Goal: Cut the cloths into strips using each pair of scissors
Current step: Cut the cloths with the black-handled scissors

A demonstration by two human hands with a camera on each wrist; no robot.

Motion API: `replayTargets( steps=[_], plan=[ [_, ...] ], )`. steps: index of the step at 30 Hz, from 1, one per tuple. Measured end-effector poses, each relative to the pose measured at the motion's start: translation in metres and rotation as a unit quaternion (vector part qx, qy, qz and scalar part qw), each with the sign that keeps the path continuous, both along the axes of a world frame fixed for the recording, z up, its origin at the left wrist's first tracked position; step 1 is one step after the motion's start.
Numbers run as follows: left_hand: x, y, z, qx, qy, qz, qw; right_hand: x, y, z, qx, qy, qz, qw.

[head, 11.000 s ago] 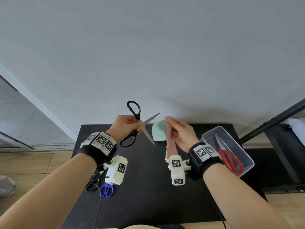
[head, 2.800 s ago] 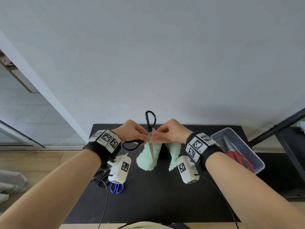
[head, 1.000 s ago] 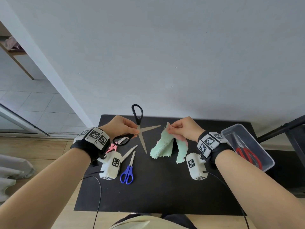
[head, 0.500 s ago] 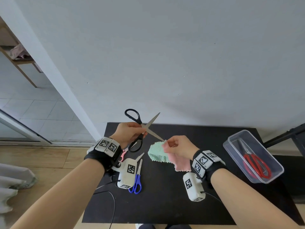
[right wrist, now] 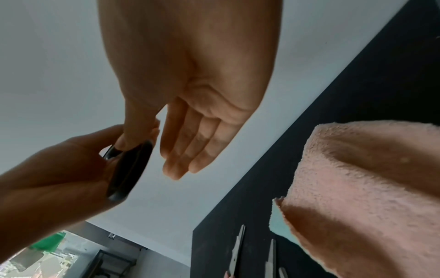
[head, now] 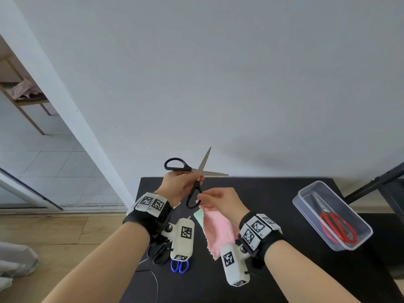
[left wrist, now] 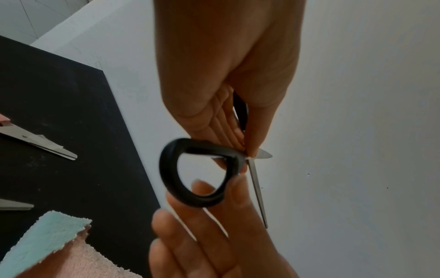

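My left hand pinches the black-handled scissors near the pivot and holds them up above the table's far edge, blades spread wide. Its fingertips close on the pivot in the left wrist view, above the lower handle loop. My right hand reaches to that loop with straight fingers; the thumb touches the black handle. The pink cloth lies on the black table under my right wrist. A strip of the green cloth shows at its left edge.
A clear plastic box at the right holds red scissors. Blue scissors and another black pair lie under my left wrist. More blades rest on the black table. A grey wall stands close behind.
My right hand has let go of the pink and green cloths, which now lie on the table, and has risen to the scissors' lower loop. The left hand has tilted the scissors.
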State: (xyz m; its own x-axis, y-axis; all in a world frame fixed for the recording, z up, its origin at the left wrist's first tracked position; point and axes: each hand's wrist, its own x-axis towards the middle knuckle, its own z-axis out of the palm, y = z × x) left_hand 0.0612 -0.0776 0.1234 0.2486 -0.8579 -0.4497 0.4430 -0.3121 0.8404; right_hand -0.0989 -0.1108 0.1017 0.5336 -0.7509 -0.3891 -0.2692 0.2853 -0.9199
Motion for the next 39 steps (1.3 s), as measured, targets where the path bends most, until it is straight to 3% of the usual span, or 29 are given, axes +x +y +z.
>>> replayTargets(
  steps=[7, 12, 15, 21, 39],
  plan=[
    [-0.001, 0.004, -0.003, -0.003, 0.019, 0.014, 1.000, 0.004, 0.005, 0.006, 0.006, -0.018, -0.017, 1.000],
    [0.012, 0.010, -0.004, 0.019, 0.058, 0.103, 0.993, -0.002, 0.006, 0.003, 0.007, -0.002, 0.005, 1.000],
    [0.020, 0.017, -0.007, 0.020, 0.063, 0.103, 0.992, -0.006, 0.007, 0.001, 0.007, -0.003, 0.000, 1.000],
    [0.021, 0.027, -0.009, 0.010, 0.074, 0.070, 0.995, -0.009, 0.009, 0.001, -0.005, -0.013, -0.009, 1.000],
    [-0.001, 0.039, -0.012, 0.051, 0.057, -0.141, 0.987, -0.038, 0.011, 0.002, -0.011, -0.003, -0.014, 1.000]
  ],
)
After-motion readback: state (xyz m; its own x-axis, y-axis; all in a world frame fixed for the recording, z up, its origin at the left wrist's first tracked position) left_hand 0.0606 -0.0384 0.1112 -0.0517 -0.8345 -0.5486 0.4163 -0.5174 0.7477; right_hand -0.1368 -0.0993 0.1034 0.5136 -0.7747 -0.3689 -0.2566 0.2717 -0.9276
